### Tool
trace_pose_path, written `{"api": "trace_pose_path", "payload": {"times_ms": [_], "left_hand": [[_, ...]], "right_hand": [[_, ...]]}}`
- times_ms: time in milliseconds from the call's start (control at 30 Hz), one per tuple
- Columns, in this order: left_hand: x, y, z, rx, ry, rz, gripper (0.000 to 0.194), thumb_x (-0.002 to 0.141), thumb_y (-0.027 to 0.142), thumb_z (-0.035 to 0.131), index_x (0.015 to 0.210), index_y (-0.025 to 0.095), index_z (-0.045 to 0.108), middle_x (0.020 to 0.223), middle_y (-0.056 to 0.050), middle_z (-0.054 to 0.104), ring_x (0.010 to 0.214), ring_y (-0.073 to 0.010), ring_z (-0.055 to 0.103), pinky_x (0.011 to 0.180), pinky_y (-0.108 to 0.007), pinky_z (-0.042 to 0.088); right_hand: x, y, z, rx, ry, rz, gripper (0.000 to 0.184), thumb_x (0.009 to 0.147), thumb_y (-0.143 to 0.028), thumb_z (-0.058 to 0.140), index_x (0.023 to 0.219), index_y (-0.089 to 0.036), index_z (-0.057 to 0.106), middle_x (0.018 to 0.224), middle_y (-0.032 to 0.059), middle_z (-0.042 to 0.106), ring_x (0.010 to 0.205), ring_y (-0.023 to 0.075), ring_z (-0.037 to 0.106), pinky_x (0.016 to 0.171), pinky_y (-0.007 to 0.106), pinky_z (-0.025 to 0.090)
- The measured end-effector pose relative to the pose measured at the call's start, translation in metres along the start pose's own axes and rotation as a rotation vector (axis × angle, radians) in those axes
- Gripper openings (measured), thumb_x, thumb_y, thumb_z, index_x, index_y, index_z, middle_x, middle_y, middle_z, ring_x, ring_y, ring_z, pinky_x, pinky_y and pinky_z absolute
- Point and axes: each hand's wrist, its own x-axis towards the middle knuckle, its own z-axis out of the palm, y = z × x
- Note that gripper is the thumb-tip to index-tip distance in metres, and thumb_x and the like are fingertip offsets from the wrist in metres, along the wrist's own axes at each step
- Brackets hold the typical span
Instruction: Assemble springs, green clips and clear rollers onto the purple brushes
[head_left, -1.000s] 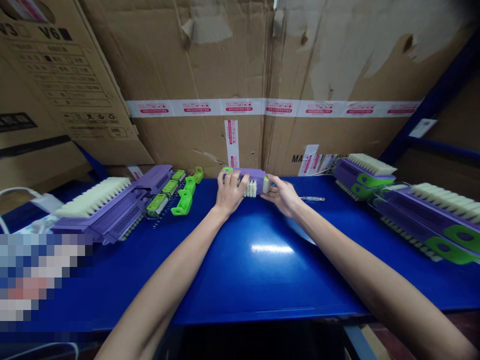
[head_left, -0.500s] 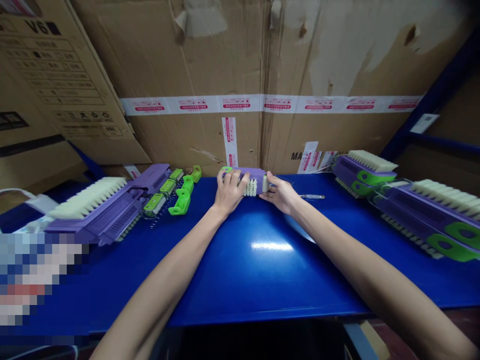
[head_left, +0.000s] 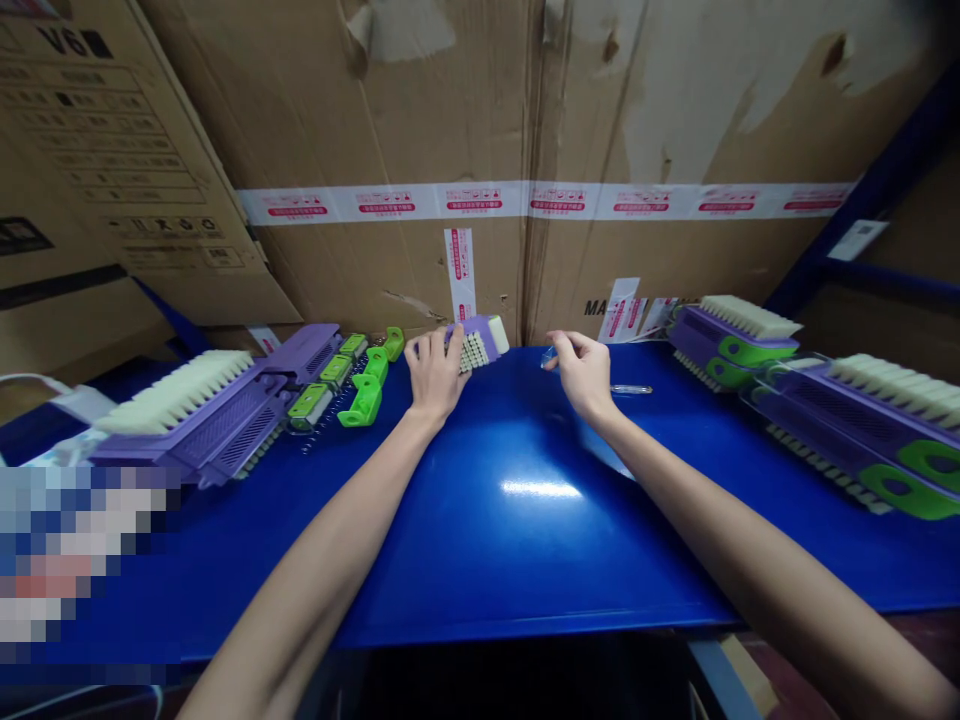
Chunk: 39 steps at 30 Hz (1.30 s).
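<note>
My left hand is wrapped round a purple brush head with pale bristles, tilted near the back of the blue table. Its right end carries a pale block, and my fingers cover its left part. My right hand is apart from the brush head, to its right. Its thumb and fingers pinch a small clear piece, too small to name. Just beyond my right hand lies a slim, clear-handled tool.
Left are stacked purple brush heads, bright green end pieces, green-and-clear blocks and thin springs. More purple-and-green brush heads stand right. Cardboard walls the back of the blue table.
My right hand has let go of the brush head's right end and drawn away to the right. My left hand has shifted slightly left, and the brush head has tilted.
</note>
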Motion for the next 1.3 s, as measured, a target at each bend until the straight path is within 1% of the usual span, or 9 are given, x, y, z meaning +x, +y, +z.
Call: {"api": "trace_pose_path", "payload": {"times_ms": [67, 167, 267, 367, 600, 733, 900, 1067, 1300], "left_hand": [[-0.001, -0.003, 0.0, -0.012, 0.017, -0.004, 0.07, 0.071, 0.021, 0.07, 0.135, 0.016, 0.041, 0.125, -0.021, 0.052, 0.112, -0.0367, 0.048, 0.094, -0.055, 0.034], [-0.001, -0.002, 0.0, 0.012, 0.039, 0.025, 0.07, 0.071, 0.022, 0.071, 0.134, 0.016, 0.042, 0.123, -0.02, 0.053, 0.11, -0.0352, 0.049, 0.093, -0.054, 0.036], [-0.001, 0.001, 0.0, 0.03, 0.024, 0.06, 0.066, 0.071, 0.023, 0.072, 0.131, 0.014, 0.046, 0.123, -0.02, 0.054, 0.108, -0.0347, 0.05, 0.094, -0.052, 0.036], [0.0, 0.002, -0.001, -0.003, -0.007, 0.073, 0.065, 0.071, 0.022, 0.071, 0.13, 0.013, 0.046, 0.124, -0.022, 0.052, 0.11, -0.0356, 0.049, 0.095, -0.053, 0.034], [-0.001, 0.003, -0.001, -0.005, 0.022, 0.122, 0.06, 0.075, 0.024, 0.065, 0.132, 0.018, 0.046, 0.124, -0.018, 0.054, 0.112, -0.0334, 0.049, 0.1, -0.054, 0.032], [-0.001, 0.004, -0.002, -0.038, 0.011, 0.196, 0.055, 0.078, 0.022, 0.059, 0.131, 0.02, 0.046, 0.124, -0.016, 0.054, 0.116, -0.0312, 0.048, 0.105, -0.052, 0.028], [-0.002, 0.007, -0.004, -0.027, -0.005, 0.333, 0.052, 0.078, 0.02, 0.057, 0.129, 0.02, 0.049, 0.123, -0.013, 0.055, 0.116, -0.0286, 0.048, 0.107, -0.05, 0.026], [-0.001, 0.007, -0.006, -0.008, -0.026, 0.363, 0.051, 0.08, 0.026, 0.057, 0.13, 0.018, 0.049, 0.123, -0.014, 0.056, 0.115, -0.0292, 0.048, 0.105, -0.049, 0.028], [-0.001, 0.006, -0.01, -0.021, -0.04, 0.411, 0.055, 0.081, 0.033, 0.059, 0.131, 0.013, 0.048, 0.122, -0.016, 0.057, 0.112, -0.0309, 0.05, 0.101, -0.048, 0.031]], "right_hand": [[0.006, 0.012, -0.007, -0.197, 0.019, -0.078, 0.043, 0.081, -0.051, 0.053, 0.104, -0.018, 0.067, 0.085, 0.01, 0.069, 0.086, 0.0262, 0.063, 0.085, 0.045, 0.046], [0.014, 0.037, -0.012, -0.483, 0.045, -0.095, 0.06, 0.067, -0.041, 0.07, 0.122, -0.019, 0.058, 0.115, 0.0173, 0.061, 0.113, 0.0382, 0.049, 0.095, 0.061, 0.033], [0.018, 0.056, -0.016, -0.592, -0.044, 0.043, 0.068, 0.064, -0.03, 0.072, 0.129, -0.016, 0.052, 0.111, 0.0194, 0.062, 0.109, 0.0412, 0.05, 0.09, 0.068, 0.031], [0.02, 0.058, -0.019, -0.599, -0.096, 0.01, 0.064, 0.07, -0.025, 0.065, 0.131, -0.017, 0.05, 0.1, 0.0151, 0.065, 0.103, 0.0376, 0.055, 0.086, 0.067, 0.035], [0.014, 0.03, -0.011, -0.405, -0.264, -0.221, 0.087, 0.062, -0.018, 0.07, 0.142, -0.023, 0.037, 0.097, 0.0076, 0.066, 0.089, 0.0259, 0.061, 0.085, 0.048, 0.047], [0.011, 0.018, -0.004, -0.103, -0.244, -0.155, 0.095, 0.059, -0.024, 0.076, 0.143, -0.021, 0.033, 0.086, 0.0025, 0.067, 0.081, 0.0215, 0.063, 0.085, 0.042, 0.05], [0.009, 0.014, -0.002, 0.274, -0.219, -0.006, 0.1, 0.057, -0.034, 0.079, 0.143, -0.018, 0.031, 0.093, 0.0063, 0.069, 0.087, 0.0225, 0.066, 0.084, 0.043, 0.053], [0.003, 0.011, 0.0, 0.309, -0.249, 0.043, 0.092, 0.057, -0.036, 0.08, 0.138, -0.017, 0.041, 0.1, 0.0096, 0.071, 0.091, 0.0245, 0.066, 0.085, 0.046, 0.054], [0.001, 0.005, -0.001, 0.404, -0.323, 0.111, 0.093, 0.059, -0.036, 0.08, 0.14, -0.015, 0.039, 0.095, 0.0077, 0.073, 0.09, 0.0238, 0.067, 0.088, 0.046, 0.053]]}}
